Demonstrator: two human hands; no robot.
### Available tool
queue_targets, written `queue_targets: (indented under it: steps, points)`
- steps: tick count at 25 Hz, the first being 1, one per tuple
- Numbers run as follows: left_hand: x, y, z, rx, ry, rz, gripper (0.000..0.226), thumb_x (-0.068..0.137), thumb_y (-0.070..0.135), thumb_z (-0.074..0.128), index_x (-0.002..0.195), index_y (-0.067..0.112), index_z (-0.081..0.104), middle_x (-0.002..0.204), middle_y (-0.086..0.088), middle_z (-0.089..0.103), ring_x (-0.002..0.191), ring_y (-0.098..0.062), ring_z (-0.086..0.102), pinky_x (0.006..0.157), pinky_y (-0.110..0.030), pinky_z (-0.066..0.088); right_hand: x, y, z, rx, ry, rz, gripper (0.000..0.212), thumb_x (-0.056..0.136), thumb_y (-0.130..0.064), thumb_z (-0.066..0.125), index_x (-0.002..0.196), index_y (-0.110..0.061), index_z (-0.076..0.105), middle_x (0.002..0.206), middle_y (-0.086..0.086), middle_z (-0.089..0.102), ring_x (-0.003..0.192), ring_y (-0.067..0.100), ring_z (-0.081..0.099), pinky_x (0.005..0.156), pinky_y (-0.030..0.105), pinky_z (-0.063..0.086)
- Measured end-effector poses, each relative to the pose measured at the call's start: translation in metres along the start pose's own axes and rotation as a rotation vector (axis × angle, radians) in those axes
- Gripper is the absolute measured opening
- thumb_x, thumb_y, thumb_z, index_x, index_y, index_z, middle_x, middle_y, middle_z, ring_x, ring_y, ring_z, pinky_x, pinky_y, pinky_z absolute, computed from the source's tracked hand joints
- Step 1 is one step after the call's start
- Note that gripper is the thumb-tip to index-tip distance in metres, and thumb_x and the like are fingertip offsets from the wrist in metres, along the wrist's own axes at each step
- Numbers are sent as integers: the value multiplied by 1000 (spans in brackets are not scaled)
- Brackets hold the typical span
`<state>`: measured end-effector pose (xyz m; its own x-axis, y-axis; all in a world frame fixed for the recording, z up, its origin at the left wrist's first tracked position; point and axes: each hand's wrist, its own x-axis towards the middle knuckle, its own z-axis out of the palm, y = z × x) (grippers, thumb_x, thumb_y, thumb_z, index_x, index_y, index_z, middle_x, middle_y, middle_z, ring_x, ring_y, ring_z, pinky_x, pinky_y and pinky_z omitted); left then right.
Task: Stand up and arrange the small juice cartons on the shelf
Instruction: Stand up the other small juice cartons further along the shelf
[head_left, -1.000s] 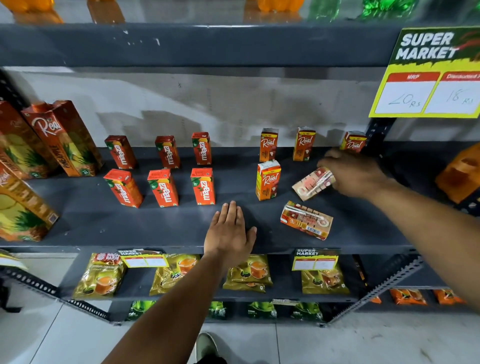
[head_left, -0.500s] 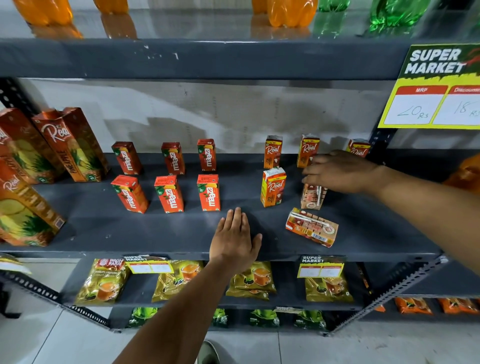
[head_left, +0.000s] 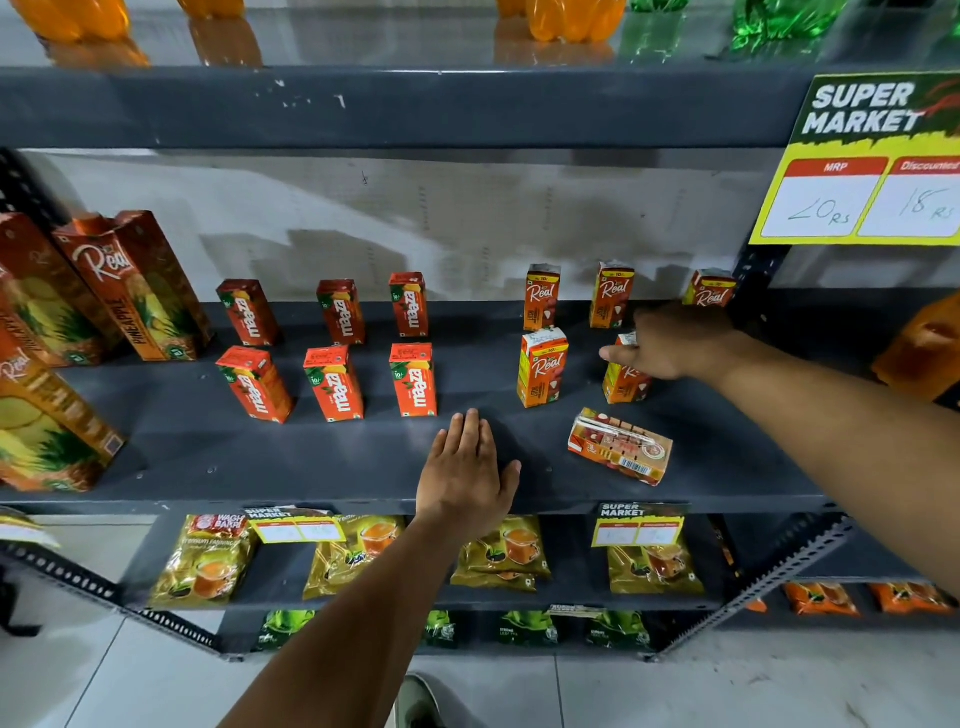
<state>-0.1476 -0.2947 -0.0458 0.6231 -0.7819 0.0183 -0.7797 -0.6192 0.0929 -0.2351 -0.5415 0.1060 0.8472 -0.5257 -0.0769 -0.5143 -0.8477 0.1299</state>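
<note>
Right hand (head_left: 675, 343) grips an upright carton (head_left: 623, 384) (another carton (head_left: 621, 447) lies flat); left hand (head_left: 465, 473) rests spread

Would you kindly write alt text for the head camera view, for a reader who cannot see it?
A person's right hand rests on top of an upright small Real carton on a dark shelf, while the left hand lies flat near the front edge. One carton lies on its side; six Maaza cartons stand in two rows to the left.

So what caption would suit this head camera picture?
Right hand steadies an upright Real carton; one carton lies flat beside the resting left hand.
</note>
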Motion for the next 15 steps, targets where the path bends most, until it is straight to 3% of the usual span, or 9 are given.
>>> queue_targets:
  steps: [2, 4, 5, 7, 9, 12, 14, 15]
  points:
    - [0, 0, -1, -3, -1, 2, 79, 93, 59, 7, 150, 5, 6, 162, -13, 1, 148, -26, -4, 117, -39, -1, -3, -1, -2, 13, 26, 48, 67, 83, -71, 40, 98, -9, 58, 91, 9, 63, 74, 19, 57, 60, 30, 39]
    - [0, -1, -1, -6, -3, 5, 78, 93, 58, 7, 150, 4, 6, 162, -13, 1, 147, -26, -4, 118, -38, -2, -8, 3, -12, 68, 139, 64, 77, 80, -76, 39, 122, -12, 49, 119, 14, 61, 101, 30, 60, 75, 37, 48]
    - [0, 0, -1, -6, -2, 5, 78, 94, 58, 7, 150, 4, 6, 162, -13, 0, 147, -26, -5, 117, -38, -2, -15, 7, -15, 167, 225, 50, 77, 79, -77, 39, 126, -16, 46, 123, 13, 59, 104, 30, 59, 77, 38, 49]
    - [0, 0, -1, -2, 0, 1, 78, 93, 58, 7, 150, 4, 6, 161, -13, 0, 147, -26, -5, 117, -38, -3, -34, 14, -10, 405, 349, -1, 66, 77, -73, 42, 119, -23, 51, 105, 2, 64, 84, 16, 61, 64, 29, 46]
    - [0, 0, 0, -1, -7, -3, 78, 94, 58, 7, 150, 4, 5, 161, -13, -1, 147, -26, -5, 117, -38, -3, -61, 14, 13, 534, 215, -21, 61, 72, -71, 52, 116, -29, 55, 95, -8, 64, 77, 6, 58, 60, 25, 44]
    - [0, 0, 0, -8, 4, -1, 77, 94, 57, 8, 150, 4, 7, 162, -13, 1, 148, -26, -4, 118, -39, -2, -90, 2, 62, 452, -54, 12, 80, 66, -66, 68, 132, -27, 47, 122, -2, 61, 105, 18, 60, 84, 36, 50]
    - [-1, 0, -1, -6, 6, 1, 77, 94, 57, 9, 150, 4, 8, 162, -13, 2, 148, -26, -4, 117, -38, -3, -93, -2, 83, 376, -61, 57, 83, 66, -61, 72, 134, -22, 45, 128, 3, 58, 112, 23, 57, 87, 37, 49]
    - [-1, 1, -1, -4, 6, 1, 77, 94, 57, 10, 150, 4, 8, 162, -13, 2, 148, -26, -4, 117, -38, -4, -92, -2, 89, 376, -45, 70, 75, 67, -58, 73, 129, -22, 49, 124, 3, 60, 108, 23, 58, 83, 35, 50]
